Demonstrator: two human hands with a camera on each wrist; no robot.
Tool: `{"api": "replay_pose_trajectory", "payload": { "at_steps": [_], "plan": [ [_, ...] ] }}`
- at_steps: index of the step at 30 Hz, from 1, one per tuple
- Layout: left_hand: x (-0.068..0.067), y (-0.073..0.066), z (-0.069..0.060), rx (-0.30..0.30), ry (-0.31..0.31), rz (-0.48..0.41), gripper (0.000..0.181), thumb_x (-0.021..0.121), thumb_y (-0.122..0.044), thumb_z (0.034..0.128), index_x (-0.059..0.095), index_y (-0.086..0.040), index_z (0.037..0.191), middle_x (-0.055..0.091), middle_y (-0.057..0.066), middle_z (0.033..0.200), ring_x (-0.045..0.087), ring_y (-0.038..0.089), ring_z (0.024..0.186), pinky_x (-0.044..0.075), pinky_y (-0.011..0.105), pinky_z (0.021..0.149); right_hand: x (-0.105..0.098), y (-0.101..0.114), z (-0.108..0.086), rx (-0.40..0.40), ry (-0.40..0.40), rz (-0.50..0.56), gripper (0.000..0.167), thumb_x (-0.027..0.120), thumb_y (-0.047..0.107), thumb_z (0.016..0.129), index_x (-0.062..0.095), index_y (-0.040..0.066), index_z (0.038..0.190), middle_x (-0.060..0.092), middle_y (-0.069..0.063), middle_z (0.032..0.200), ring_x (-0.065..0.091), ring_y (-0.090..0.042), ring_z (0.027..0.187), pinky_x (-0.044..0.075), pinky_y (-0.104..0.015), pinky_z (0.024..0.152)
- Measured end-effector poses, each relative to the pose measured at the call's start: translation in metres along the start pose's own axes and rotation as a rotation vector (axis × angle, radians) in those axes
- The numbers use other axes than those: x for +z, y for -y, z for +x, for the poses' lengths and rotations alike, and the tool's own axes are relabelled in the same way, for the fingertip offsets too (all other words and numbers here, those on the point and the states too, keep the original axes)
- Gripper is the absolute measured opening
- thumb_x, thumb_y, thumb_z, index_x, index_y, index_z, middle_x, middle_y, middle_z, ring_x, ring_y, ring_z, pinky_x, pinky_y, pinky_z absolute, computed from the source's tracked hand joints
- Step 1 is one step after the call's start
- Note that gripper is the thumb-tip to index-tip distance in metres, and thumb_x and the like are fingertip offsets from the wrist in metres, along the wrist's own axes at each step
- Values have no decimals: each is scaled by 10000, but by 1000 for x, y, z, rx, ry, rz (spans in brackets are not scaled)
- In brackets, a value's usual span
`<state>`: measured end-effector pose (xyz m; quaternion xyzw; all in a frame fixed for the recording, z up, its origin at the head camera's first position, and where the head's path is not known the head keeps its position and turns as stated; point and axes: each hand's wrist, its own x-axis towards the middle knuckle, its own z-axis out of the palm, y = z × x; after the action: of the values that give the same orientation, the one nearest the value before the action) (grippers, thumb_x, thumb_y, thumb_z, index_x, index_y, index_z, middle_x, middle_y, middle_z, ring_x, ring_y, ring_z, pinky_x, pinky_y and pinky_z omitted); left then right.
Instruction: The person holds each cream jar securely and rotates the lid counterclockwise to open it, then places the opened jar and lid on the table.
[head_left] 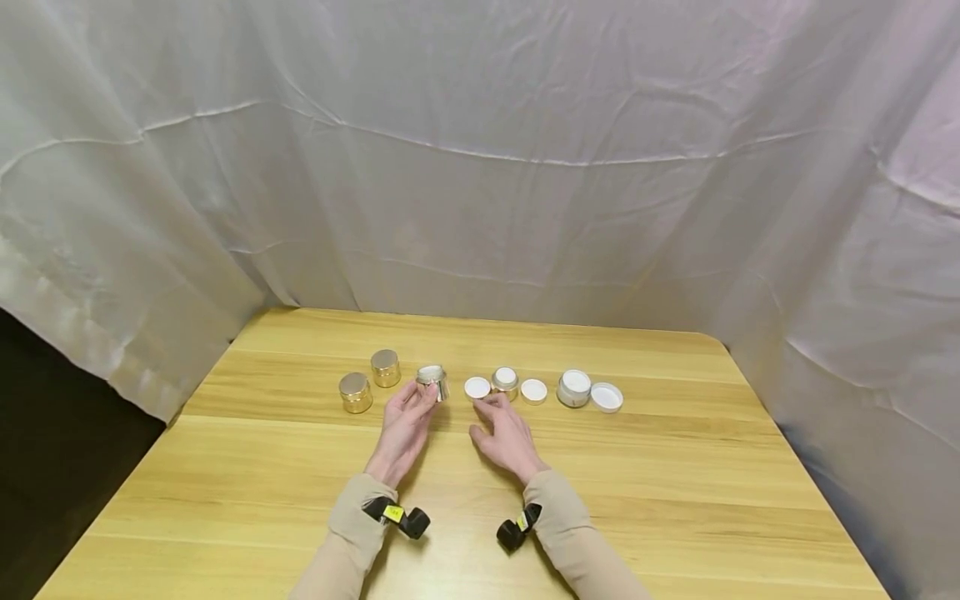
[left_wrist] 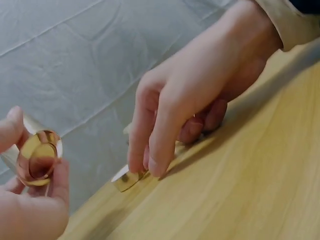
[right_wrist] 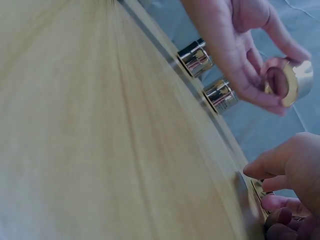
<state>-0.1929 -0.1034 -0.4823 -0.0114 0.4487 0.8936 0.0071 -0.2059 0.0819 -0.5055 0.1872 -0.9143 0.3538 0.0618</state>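
Beige long sleeves (head_left: 352,525), black wrist straps (head_left: 376,507), yellow labels (head_left: 393,513), small rounded black cameras (head_left: 415,523)

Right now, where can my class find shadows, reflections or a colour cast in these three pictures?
Head view: soft shadows on the wooden table beside the left hand and right hand; left wrist view: a dark shadow beside the right hand, bright gleams on the held jar; right wrist view: mirror-like reflections on two gold jars, a bluish cast on the curtain.

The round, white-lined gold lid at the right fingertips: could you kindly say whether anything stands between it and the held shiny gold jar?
Nothing visible does: in the head view, only yellowish wooden tabletop shows between the lid and the jar in the left hand.
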Motion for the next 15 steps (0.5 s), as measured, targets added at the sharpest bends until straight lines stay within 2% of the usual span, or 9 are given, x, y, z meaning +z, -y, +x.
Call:
{"api": "replay_pose_trajectory", "payload": {
  "at_steps": [2,7,10,12,15],
  "plan": [
    [-2,2,1,-4,-21,64,502,578,-35,997,392,54,1455,632,46,1342,626,51,1173,489,193,1090,0,-1,0,-16,-5,-2,504,660,184,883,609,29,1359,574,-152,1342,610,-350,1196,549,-536,960],
    [-4,8,6,-13,-88,218,537,636,-68,973,409,59,1443,567,169,1418,625,61,1126,518,176,1030,0,-4,-2,-33,1,-7,490,652,188,888,616,49,1357,551,-192,1415,573,-395,1266,507,-593,1032],
    [-4,10,12,-11,-129,337,586,679,-69,945,412,50,1453,548,213,1413,596,135,1177,503,242,1085,0,-5,-4,-34,-6,20,465,658,174,896,627,54,1344,558,-194,1419,566,-399,1279,483,-594,1066],
    [-3,11,17,3,-146,422,592,702,-47,920,439,50,1442,551,237,1399,575,218,1227,473,325,1142,0,-6,-6,-30,-16,56,450,669,155,891,639,58,1329,575,-179,1401,599,-363,1224,506,-550,1044],
    [-3,11,27,27,-147,540,566,710,-21,904,479,56,1414,559,259,1383,540,323,1286,419,445,1195,0,-6,-8,-15,-27,122,431,682,127,881,657,63,1307,603,-150,1361,643,-233,991,561,-374,885]
  ]
}}
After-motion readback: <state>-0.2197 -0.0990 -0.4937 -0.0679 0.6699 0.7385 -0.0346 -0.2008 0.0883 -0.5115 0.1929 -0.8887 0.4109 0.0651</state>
